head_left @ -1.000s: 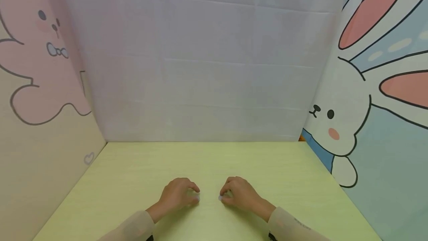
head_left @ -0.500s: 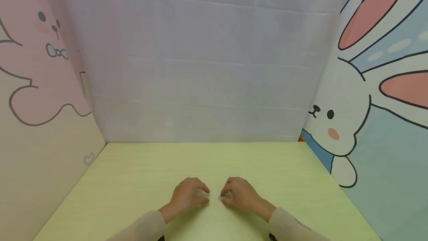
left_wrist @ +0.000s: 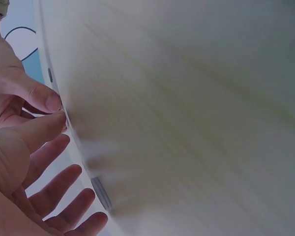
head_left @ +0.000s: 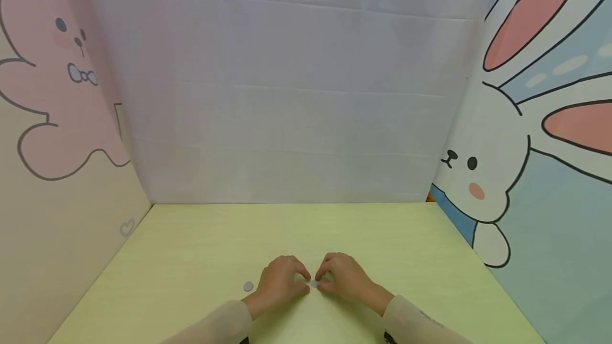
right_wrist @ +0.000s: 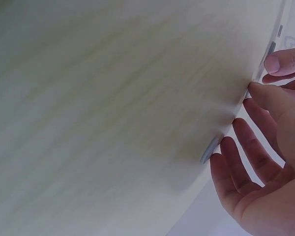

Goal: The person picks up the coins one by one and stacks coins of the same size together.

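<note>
My right hand pinches a small grey disc at the table's middle, thumb and forefinger at its sides. The left hand faces it, thumb and forefinger apart, tips right at the disc's near left edge. In the left wrist view the two thumb tips meet, and a grey disc edge shows below the left fingers. Left of that hand, a further grey disc lies flat. Beside the right hand's outer fingers, the right wrist view shows another disc edge; more edges appear beyond the left thumb.
The pale yellow-green tabletop stretches to a white cloth backdrop. Printed panels flank it: a pink animal on the left and a white rabbit on the right.
My left hand has moved right until its fingertips met the disc at the right hand, uncovering a disc on the left. The right hand has stayed almost still.
</note>
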The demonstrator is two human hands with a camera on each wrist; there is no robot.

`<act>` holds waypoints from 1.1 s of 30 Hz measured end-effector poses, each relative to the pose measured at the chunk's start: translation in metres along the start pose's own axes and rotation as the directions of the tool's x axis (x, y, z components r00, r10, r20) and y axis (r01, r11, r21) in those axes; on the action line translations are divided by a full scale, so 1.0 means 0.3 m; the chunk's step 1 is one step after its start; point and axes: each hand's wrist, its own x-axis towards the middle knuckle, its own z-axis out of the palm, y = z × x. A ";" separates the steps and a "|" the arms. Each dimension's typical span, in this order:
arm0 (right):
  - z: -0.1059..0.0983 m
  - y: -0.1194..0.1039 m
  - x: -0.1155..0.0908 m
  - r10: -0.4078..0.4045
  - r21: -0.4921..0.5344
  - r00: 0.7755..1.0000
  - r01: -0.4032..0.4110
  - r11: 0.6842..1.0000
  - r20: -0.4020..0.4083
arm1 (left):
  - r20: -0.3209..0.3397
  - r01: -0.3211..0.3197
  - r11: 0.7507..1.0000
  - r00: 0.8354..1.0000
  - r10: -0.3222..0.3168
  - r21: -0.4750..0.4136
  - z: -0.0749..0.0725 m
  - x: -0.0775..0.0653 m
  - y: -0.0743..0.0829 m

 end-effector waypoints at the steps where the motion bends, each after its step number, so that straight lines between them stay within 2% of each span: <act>1: 0.001 0.001 0.000 0.001 -0.002 1.000 -0.001 1.000 -0.001 | -0.001 -0.001 1.000 1.000 0.001 -0.001 0.004 0.001 0.001; 13: 0.003 0.004 0.000 0.005 0.014 1.000 -0.005 1.000 -0.024 | -0.028 -0.005 1.000 1.000 0.006 0.008 0.032 0.019 0.004; 33: 0.021 0.023 0.001 -0.003 0.011 0.999 0.003 1.000 -0.044 | -0.071 -0.016 0.996 0.997 0.023 0.088 0.036 0.039 0.028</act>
